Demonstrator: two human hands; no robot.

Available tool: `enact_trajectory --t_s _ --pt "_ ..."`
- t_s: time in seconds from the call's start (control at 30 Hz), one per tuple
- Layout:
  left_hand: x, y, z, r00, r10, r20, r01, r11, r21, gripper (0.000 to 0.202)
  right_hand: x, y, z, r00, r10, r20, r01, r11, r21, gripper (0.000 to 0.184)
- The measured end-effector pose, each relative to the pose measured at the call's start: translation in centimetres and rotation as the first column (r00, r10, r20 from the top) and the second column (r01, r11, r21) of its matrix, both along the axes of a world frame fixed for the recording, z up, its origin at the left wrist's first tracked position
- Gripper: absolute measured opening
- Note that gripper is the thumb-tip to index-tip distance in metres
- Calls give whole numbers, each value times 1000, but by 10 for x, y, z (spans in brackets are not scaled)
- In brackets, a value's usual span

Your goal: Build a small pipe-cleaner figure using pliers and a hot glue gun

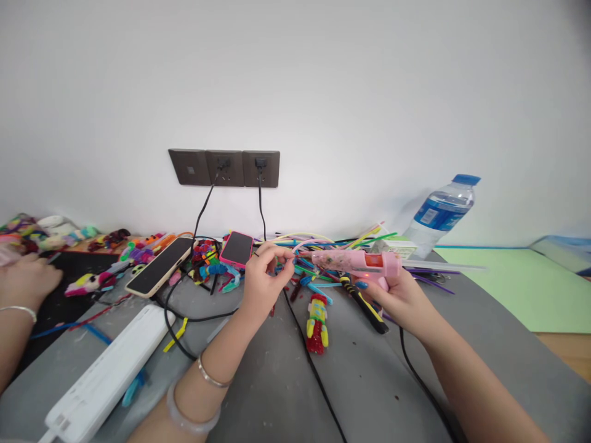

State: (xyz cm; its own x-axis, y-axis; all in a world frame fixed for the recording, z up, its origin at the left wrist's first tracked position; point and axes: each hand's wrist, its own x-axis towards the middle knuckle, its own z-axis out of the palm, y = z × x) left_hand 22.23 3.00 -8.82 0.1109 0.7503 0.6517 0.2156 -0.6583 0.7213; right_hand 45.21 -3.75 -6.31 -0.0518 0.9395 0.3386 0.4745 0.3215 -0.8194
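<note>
My right hand [392, 301] is wrapped round a pink hot glue gun [344, 260], which points left. A long clear glue stick [443, 266] sticks out of its back end. The fingers of my left hand [268, 274] are pinched together at the gun's nozzle; what they hold is too small to make out. Below the gun, a red and yellow pipe-cleaner figure [317, 323] lies on the grey table [369, 381]. Near my right hand rests a black and yellow handled tool [364, 304], its far end partly hidden.
A white power strip [108, 375], a cream-cased phone [161, 266] and a pink-cased phone [237, 248] lie to the left. Loose pipe cleaners [318, 286] line the wall. A water bottle [441, 212] leans at right. Black cables [314, 369] cross the table. Another person's hand [28, 280] is at far left.
</note>
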Motion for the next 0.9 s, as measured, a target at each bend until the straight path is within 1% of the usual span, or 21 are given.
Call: enact_trajectory --t_s 0.17,0.37,0.6,0.7,0.83,0.9 --pt "0 0 1 1000 -2 0 2 1000 18 11 4 1 -4 996 59 60 -58 998 -16 42" --pt "0 0 1 1000 -6 -1 6 999 41 13 5 1 -4 994 100 53 -96 993 -70 46" --pt "-1 0 0 1000 -4 -8 4 999 42 13 6 0 -5 995 55 78 -52 998 -43 42" --pt "-1 0 1 1000 2 -7 -2 999 52 13 6 0 -4 995 57 81 -56 998 -25 41" --pt "-1 1 1 1000 22 -18 -21 997 79 13 7 1 -2 994 69 87 -72 997 28 39" --pt "-1 1 1 999 28 -20 -26 995 100 13 7 2 -3 995 46 85 -52 997 65 37"
